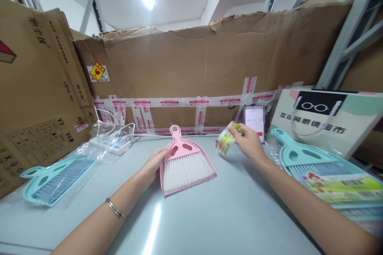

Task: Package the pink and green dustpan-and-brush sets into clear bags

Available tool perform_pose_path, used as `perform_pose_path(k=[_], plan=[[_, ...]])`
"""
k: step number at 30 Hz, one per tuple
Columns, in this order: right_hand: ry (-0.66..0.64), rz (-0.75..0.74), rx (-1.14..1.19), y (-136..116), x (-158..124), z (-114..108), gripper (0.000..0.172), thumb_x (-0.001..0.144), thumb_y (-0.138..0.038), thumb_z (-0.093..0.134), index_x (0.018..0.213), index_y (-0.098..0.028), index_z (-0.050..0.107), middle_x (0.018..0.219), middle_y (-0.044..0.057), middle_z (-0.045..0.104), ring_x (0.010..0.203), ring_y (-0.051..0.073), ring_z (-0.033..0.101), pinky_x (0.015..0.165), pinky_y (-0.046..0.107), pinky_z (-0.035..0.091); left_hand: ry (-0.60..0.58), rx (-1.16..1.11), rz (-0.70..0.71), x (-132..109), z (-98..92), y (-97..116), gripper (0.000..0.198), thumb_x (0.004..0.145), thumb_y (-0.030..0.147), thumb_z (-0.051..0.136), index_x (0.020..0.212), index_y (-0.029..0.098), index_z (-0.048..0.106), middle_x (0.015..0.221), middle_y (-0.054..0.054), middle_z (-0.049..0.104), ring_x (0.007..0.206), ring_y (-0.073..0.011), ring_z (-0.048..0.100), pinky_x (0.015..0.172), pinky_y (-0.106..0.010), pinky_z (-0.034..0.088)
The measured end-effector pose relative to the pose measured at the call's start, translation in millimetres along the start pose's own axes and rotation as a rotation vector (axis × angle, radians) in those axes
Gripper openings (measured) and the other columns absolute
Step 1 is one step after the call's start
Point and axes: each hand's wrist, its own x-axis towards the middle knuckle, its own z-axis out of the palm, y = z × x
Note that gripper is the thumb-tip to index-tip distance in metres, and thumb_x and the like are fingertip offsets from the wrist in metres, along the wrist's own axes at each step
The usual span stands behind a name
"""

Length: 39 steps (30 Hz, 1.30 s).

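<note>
A pink dustpan (pixel 179 148) with a white-bristled brush (pixel 188 170) nested in it stands tilted up in the middle of the table, handle at the top. My left hand (pixel 157 161) grips its left edge, the fingers partly hidden behind it. To the right, my right hand (pixel 245 137) is closed on a curled printed label (pixel 226 138) in yellow, green and white, held apart from the dustpan and slightly blurred. A similar label (pixel 344 186) lies on the turquoise dustpan-and-brush sets (pixel 311 155) at the right.
Another turquoise dustpan set (pixel 56 179) in clear plastic lies at the left, near a white power strip (pixel 112 143) with cables. A phone (pixel 254 121) showing a timer leans at the back beside a paper bag (pixel 323 123). Cardboard boxes (pixel 179 63) wall the back and left.
</note>
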Motion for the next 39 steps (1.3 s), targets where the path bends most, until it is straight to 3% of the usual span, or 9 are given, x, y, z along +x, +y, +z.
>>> perform_pose_path(k=[5, 9, 11, 16, 20, 27, 31, 34, 39], plan=[[-0.237, 0.133, 0.712, -51.4, -24.6, -0.7, 0.037, 0.053, -0.044, 0.076, 0.074, -0.024, 0.053, 0.073, -0.002, 0.060, 0.060, 0.011, 0.054, 0.051, 0.022, 0.044, -0.027, -0.236, -0.142, 6.8, 0.4, -1.8, 0.040, 0.073, 0.044, 0.063, 0.100, 0.014, 0.062, 0.087, -0.009, 0.070, 0.078, -0.0216, 0.065, 0.074, -0.031, 0.048], [-0.622, 0.252, 0.637, -57.5, -59.2, 28.5, 0.035, 0.053, -0.038, 0.078, 0.072, -0.020, 0.054, 0.062, -0.003, 0.059, 0.052, 0.010, 0.057, 0.049, 0.022, 0.048, -0.162, -0.295, -0.164, 8.9, 1.6, -6.4, 0.055, 0.073, 0.057, 0.057, 0.106, 0.012, 0.060, 0.095, -0.012, 0.069, 0.087, -0.0253, 0.065, 0.081, -0.036, 0.048], [-0.690, 0.309, 0.515, -49.6, -71.3, 45.4, 0.035, 0.055, -0.037, 0.077, 0.074, -0.019, 0.054, 0.063, -0.003, 0.061, 0.051, 0.011, 0.059, 0.052, 0.024, 0.051, -0.232, -0.300, -0.173, 7.8, 3.0, -8.0, 0.064, 0.073, 0.063, 0.052, 0.109, 0.011, 0.059, 0.098, -0.015, 0.068, 0.090, -0.0268, 0.064, 0.084, -0.037, 0.047], [-0.467, 0.315, 0.409, -28.1, -77.4, 63.3, 0.031, 0.061, -0.036, 0.070, 0.078, -0.018, 0.052, 0.070, -0.002, 0.063, 0.051, 0.012, 0.062, 0.053, 0.027, 0.054, -0.251, -0.301, -0.202, 2.2, 9.0, -6.7, 0.066, 0.077, 0.063, 0.045, 0.116, 0.010, 0.053, 0.106, -0.016, 0.065, 0.098, -0.0262, 0.062, 0.093, -0.038, 0.042], [-0.438, 0.303, 0.372, -18.6, -72.3, 61.5, 0.029, 0.063, -0.037, 0.069, 0.078, -0.018, 0.051, 0.072, -0.001, 0.063, 0.053, 0.013, 0.063, 0.052, 0.027, 0.054, -0.234, -0.276, -0.160, -2.3, 12.7, -5.7, 0.062, 0.076, 0.058, 0.052, 0.117, 0.012, 0.051, 0.105, -0.015, 0.066, 0.095, -0.0260, 0.064, 0.091, -0.040, 0.044], [-0.399, 0.254, 0.332, -11.9, -71.5, 62.4, 0.033, 0.066, -0.042, 0.067, 0.080, -0.019, 0.048, 0.073, -0.001, 0.061, 0.053, 0.013, 0.060, 0.049, 0.026, 0.049, -0.241, -0.125, 0.076, -8.2, 15.0, -4.9, 0.064, 0.055, 0.017, 0.078, 0.113, 0.012, 0.052, 0.097, -0.014, 0.069, 0.084, -0.0286, 0.066, 0.078, -0.040, 0.052], [0.011, 0.105, 0.398, -20.0, -71.3, 58.1, 0.040, 0.061, -0.039, 0.072, 0.081, -0.022, 0.042, 0.072, -0.006, 0.049, 0.058, 0.008, 0.049, 0.056, 0.022, 0.043, -0.113, -0.161, 0.134, -8.8, 12.6, 3.0, 0.062, 0.055, 0.016, 0.077, 0.112, 0.012, 0.052, 0.093, -0.012, 0.071, 0.077, -0.0255, 0.067, 0.072, -0.036, 0.054], [0.249, 0.199, 0.527, -29.2, -74.1, 57.7, 0.051, 0.052, -0.037, 0.078, 0.086, -0.024, 0.042, 0.078, -0.006, 0.048, 0.066, 0.008, 0.048, 0.063, 0.021, 0.042, -0.074, -0.237, 0.213, -11.5, 11.4, 10.5, 0.059, 0.059, 0.017, 0.074, 0.113, 0.014, 0.052, 0.095, -0.011, 0.070, 0.080, -0.0250, 0.067, 0.074, -0.035, 0.054], [-0.293, 0.589, 0.920, -41.3, -91.4, 69.5, 0.050, 0.055, -0.038, 0.077, 0.097, -0.021, 0.054, 0.096, 0.003, 0.064, 0.084, 0.016, 0.060, 0.068, 0.027, 0.046, -0.129, -0.286, 0.219, -21.0, 23.3, 7.0, 0.061, 0.062, 0.019, 0.072, 0.119, 0.015, 0.051, 0.093, -0.010, 0.071, 0.080, -0.0254, 0.067, 0.074, -0.036, 0.054]])
